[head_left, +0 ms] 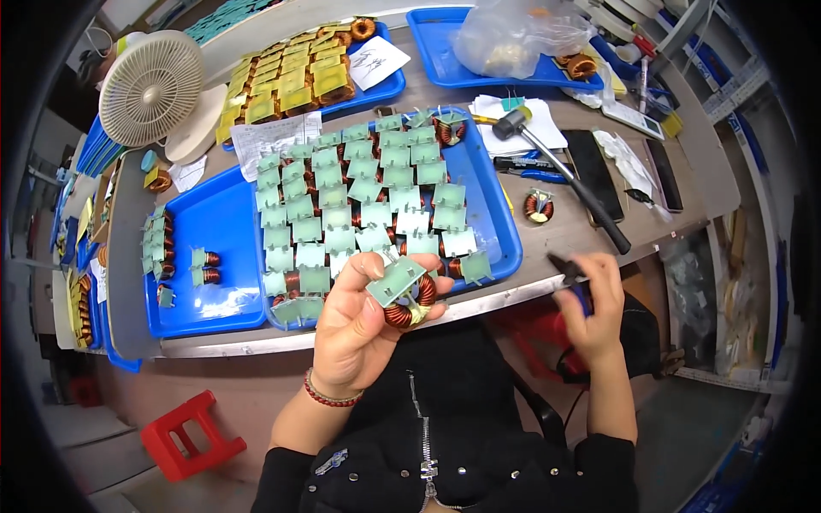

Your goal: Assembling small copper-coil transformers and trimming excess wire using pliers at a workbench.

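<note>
My left hand [346,342] grips a toroidal coil [419,301] wound with copper wire, its pale green base plate turned up between thumb and fingers. Yellowish material shows at the coil's lower side. In my right hand [601,303] is a pair of pliers [564,267]; its dark jaws point left, apart from the coil, and most of its blue handles are hidden by the fingers. Just beyond my left hand, a blue tray [505,222] holds rows of similar coils with green plates. Another blue tray [218,299] to its left carries a few more along its left part.
A hammer [590,197] lies at the right, near a loose coil [539,206], a black marker [522,163] and two phone-like devices. Behind stand a tray of yellow-topped coils [286,81], a tray with a plastic bag [505,38] and a fan [152,90]. A red stool [192,436] is lower left.
</note>
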`<state>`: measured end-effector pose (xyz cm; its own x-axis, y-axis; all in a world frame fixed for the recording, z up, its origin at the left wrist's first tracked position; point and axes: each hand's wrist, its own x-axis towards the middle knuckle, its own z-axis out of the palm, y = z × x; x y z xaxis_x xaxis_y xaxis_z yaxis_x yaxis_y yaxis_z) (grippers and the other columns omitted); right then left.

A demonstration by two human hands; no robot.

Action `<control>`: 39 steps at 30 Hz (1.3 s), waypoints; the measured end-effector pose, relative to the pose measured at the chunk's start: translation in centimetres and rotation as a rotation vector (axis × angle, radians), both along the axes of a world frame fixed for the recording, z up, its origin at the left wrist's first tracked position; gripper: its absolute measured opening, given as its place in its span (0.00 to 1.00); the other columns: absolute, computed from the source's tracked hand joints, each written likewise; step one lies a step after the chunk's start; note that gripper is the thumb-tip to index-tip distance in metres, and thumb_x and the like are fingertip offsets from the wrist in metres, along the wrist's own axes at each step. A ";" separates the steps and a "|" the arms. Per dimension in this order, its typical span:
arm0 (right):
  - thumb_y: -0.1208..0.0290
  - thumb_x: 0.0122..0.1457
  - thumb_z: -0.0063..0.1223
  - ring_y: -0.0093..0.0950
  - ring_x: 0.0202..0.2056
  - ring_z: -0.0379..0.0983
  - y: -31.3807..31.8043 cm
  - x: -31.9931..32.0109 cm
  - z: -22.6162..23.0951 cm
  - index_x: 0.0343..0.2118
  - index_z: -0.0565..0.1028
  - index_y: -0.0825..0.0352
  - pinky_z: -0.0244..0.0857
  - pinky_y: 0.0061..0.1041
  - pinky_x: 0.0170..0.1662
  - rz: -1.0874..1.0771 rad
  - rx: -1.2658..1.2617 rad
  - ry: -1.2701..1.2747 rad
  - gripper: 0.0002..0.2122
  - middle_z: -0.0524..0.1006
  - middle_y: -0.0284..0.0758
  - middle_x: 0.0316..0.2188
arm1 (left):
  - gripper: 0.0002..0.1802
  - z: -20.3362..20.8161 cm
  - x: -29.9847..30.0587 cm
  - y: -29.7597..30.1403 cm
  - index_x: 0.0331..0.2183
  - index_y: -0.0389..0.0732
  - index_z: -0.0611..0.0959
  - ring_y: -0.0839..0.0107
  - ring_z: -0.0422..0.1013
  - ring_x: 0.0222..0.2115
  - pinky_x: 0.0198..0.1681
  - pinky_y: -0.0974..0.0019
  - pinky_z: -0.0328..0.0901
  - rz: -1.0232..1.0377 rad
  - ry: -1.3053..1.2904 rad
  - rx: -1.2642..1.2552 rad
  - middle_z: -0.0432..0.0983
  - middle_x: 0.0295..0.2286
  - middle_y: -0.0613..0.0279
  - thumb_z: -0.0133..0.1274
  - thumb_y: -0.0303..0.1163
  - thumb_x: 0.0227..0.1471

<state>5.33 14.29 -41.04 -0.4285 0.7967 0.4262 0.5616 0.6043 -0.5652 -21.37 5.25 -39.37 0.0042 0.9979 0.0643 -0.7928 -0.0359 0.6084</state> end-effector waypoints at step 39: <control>0.61 0.54 0.50 0.42 0.46 0.62 2.0 2.2 -4.4 0.45 0.68 0.70 0.52 0.37 0.50 -0.311 0.016 -0.287 0.19 0.68 0.43 0.42 | 0.28 0.4 -0.6 -0.1 0.57 0.39 0.55 0.51 0.68 0.46 0.47 0.56 0.65 0.029 -0.004 0.050 0.62 0.49 0.38 0.35 0.42 0.60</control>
